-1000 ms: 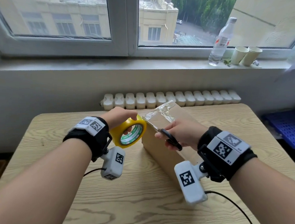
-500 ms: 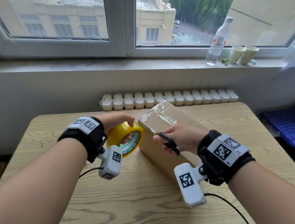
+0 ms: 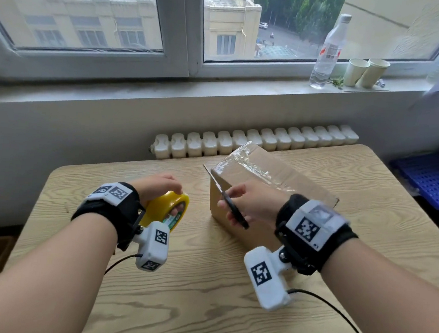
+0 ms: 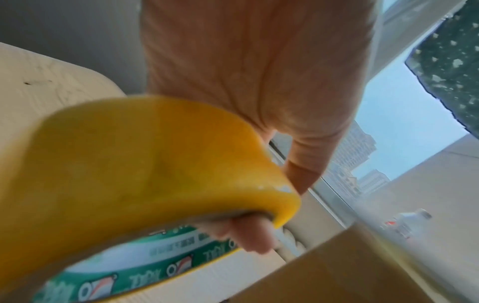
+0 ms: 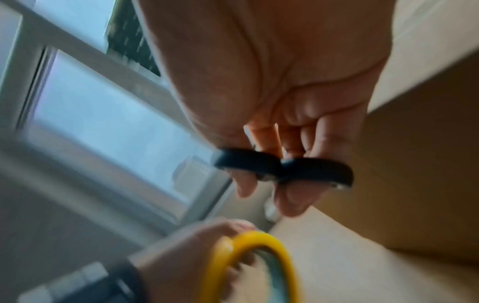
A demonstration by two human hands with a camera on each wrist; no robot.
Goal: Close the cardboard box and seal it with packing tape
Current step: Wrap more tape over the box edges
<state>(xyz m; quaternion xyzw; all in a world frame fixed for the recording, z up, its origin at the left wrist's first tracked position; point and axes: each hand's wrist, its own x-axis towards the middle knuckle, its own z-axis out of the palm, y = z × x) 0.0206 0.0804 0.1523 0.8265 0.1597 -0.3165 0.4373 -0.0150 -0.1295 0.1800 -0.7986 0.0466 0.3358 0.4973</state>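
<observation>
While the brown cardboard box (image 3: 268, 194) lies closed on the pale wood-grain table (image 3: 203, 296), directly beyond the right hand (image 3: 252, 203), a wrinkled strip of clear packing tape (image 3: 250, 163) runs glossy along its top edge. That hand holds black-handled scissors (image 3: 230, 204), blades pointing up toward the box's near corner. To its left, apart from the box, the left hand (image 3: 159, 188) grips a yellow roll of packing tape (image 3: 166, 209). From the left wrist, fingers curl through the roll's green-printed core (image 4: 155, 252), thumb over the rim, box below to the right. From the right wrist, thumb and fingers (image 5: 290, 196) sit through the scissors' loops, which are drawn together, the box's side just beyond.
</observation>
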